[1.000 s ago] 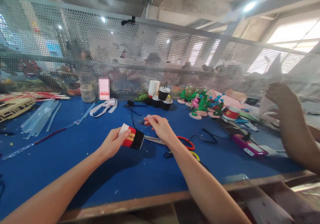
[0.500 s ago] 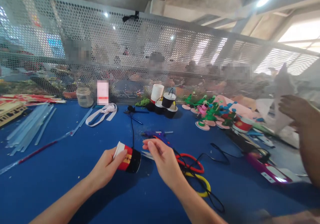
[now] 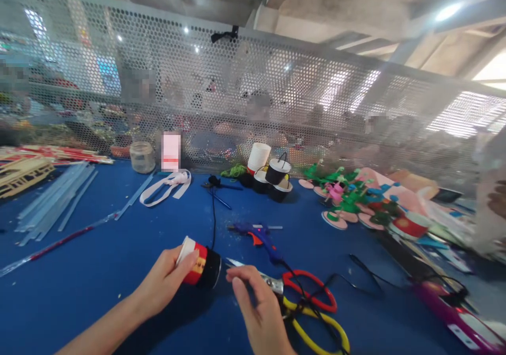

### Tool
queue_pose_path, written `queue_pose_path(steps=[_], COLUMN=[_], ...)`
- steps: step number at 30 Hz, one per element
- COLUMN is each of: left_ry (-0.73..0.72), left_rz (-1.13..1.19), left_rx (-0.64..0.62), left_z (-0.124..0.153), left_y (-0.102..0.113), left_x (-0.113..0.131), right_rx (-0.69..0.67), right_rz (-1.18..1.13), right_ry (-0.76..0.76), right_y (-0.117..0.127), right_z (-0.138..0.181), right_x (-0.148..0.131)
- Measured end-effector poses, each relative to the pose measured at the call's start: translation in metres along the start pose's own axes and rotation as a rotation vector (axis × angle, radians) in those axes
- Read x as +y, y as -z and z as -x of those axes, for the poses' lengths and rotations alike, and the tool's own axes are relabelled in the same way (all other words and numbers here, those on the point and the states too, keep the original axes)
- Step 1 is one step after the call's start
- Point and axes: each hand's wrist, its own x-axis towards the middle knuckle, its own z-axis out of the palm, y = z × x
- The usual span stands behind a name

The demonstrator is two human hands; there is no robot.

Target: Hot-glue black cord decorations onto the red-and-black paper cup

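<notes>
Behind the far edge of the worktop [image 3: 134,239] stands a mesh screen [image 3: 177,70]. Towards the far right corner lies a cluster of green and pink figures [image 3: 336,197]; towards the far left, a bundle of clear sticks [image 3: 55,202]. Scissors [image 3: 276,286] lie nearer the near edge, blades pointing left, red and yellow handles to the right; their pivot, covered by a hand half a second ago, now shows.

The right hand [image 3: 259,305] has come down and nearer since then, over the scissors. Its fingers are bent, thumb close to them; I cannot tell whether the tips pinch anything. The left hand [image 3: 168,273] still grips the cup [image 3: 201,265], thumb across its red band. The cup is tilted above the worktop, white rim up and left, black base towards the right hand, apart from it.

The glue gun [image 3: 261,236], partly hidden before, is now clear of the hand, lying farther towards the far edge. Another person's hand [image 3: 498,197], plainly visible earlier, is now a cut-off blur at the right.
</notes>
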Motion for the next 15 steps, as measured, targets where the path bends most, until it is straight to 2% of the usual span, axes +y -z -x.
queue_pose_path(steps=[5,7,11,15], left_ry=[0.121,0.179,0.197,0.163], left_rz=[0.259,0.342,0.314,0.222], left_rx=[0.184,0.213,0.141,0.082], left_z=[-0.014,-0.019,-0.022,-0.031], left_y=[-0.01,-0.014,-0.016,-0.008], left_x=[-0.007,-0.009,-0.01,-0.01], right_rx=[0.076,0.118,0.192,0.23], right_rz=[0.054,0.091,0.161,0.206], right_ry=[0.077,0.094,0.109,0.128], right_y=[0.002,0.002,0.002,0.003], right_z=[-0.002,-0.004,-0.008,-0.012], right_x=[0.005,0.009,0.015,0.015])
